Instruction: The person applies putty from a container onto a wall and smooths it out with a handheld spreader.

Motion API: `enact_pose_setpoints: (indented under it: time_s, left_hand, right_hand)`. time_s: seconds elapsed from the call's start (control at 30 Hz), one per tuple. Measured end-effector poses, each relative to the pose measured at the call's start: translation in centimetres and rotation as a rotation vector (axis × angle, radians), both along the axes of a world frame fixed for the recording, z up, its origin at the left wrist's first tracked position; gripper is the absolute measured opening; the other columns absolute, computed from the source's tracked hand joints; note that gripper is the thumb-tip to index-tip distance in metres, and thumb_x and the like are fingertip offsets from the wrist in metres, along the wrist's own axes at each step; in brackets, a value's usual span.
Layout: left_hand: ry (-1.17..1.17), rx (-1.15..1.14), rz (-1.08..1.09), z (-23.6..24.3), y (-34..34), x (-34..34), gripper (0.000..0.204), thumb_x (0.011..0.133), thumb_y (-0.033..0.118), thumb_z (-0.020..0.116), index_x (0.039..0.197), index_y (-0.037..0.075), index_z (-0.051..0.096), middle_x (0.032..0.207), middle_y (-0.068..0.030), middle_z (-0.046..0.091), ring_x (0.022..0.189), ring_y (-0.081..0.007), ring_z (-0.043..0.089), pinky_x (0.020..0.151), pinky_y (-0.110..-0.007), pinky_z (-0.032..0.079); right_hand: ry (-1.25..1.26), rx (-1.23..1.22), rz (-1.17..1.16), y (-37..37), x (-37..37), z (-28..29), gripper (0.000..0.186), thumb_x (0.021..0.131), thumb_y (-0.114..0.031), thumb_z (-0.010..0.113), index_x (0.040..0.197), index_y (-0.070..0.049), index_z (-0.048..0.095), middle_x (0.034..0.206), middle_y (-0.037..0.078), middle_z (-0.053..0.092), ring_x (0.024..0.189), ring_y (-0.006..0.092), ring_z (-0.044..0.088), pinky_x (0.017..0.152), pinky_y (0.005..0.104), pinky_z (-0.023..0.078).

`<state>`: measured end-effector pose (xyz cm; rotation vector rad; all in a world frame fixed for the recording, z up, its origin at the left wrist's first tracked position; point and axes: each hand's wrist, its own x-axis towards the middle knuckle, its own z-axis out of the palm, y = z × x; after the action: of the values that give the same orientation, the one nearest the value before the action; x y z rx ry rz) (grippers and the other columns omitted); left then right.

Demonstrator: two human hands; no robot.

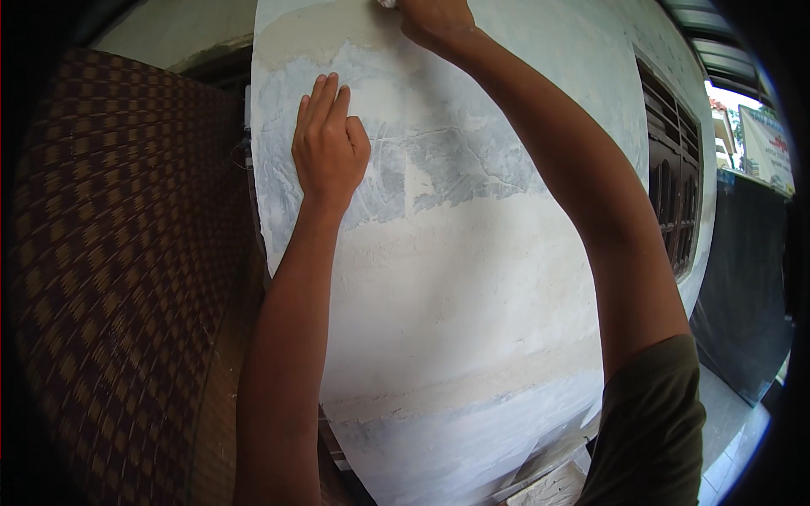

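Note:
In front of me stands a wall (456,278), off-white below, with a rough band of blue-grey and white patches higher up. My left hand (329,148) lies against that patchy band near the wall's left edge, fingers stretched upward and holding nothing. My right hand (434,18) is raised to the top of the view, where the picture's edge cuts it off. Its fingers are closed around a small whitish thing (387,3), of which only a bit shows, so its kind stays hidden.
A brown woven mat panel (126,270) stands at the left. On the right are a dark slatted window or door (673,160) and a black panel (742,287). Low in front, a tray-like container (548,491) with whitish material sits by my right sleeve.

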<state>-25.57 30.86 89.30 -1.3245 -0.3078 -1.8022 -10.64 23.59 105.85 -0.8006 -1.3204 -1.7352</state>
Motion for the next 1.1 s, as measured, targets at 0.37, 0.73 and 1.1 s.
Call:
enact_pose_setpoints:
  time_s: [0.37,0.73,1.1]
  left_hand:
    - [-0.011,-0.013,0.042,-0.4,-0.5,-1.0,0.036,0.081,0.0,0.046,0.109,-0.008,0.068,0.126,-0.0213,0.062,0.127,-0.0335,0.054,0.109,-0.047,0.039]
    - [-0.006,-0.008,0.029,-0.3,0.4,-0.8,0.036,0.081,0.0,0.046,0.109,-0.008,0.068,0.126,-0.0216,0.062,0.127,-0.033,0.054,0.11,-0.047,0.039]
    - [0.001,0.0,0.029,0.0,-0.3,0.1,0.036,0.081,0.0,0.046,0.109,-0.008,0.068,0.126,-0.0215,0.062,0.126,-0.0333,0.054,0.109,-0.047,0.039]
  right_hand:
    - [-0.023,-0.15,0.095,-2.6,-0.8,-7.7,0.014,0.079,-0.011,0.059,0.09,-0.008,0.068,0.085,0.013,0.068,0.075,0.0352,0.066,0.065,0.0451,0.053]
    - [-0.049,-0.217,-0.084,-0.6,0.3,-8.0,0.012,0.077,-0.004,0.057,0.084,-0.001,0.066,0.087,0.018,0.068,0.075,0.0363,0.068,0.066,0.0462,0.054]
    - [0.1,-0.074,-0.131,-0.2,1.2,0.3,0.013,0.083,-0.007,0.059,0.08,0.002,0.068,0.088,0.02,0.068,0.079,0.0328,0.069,0.067,0.0435,0.054]
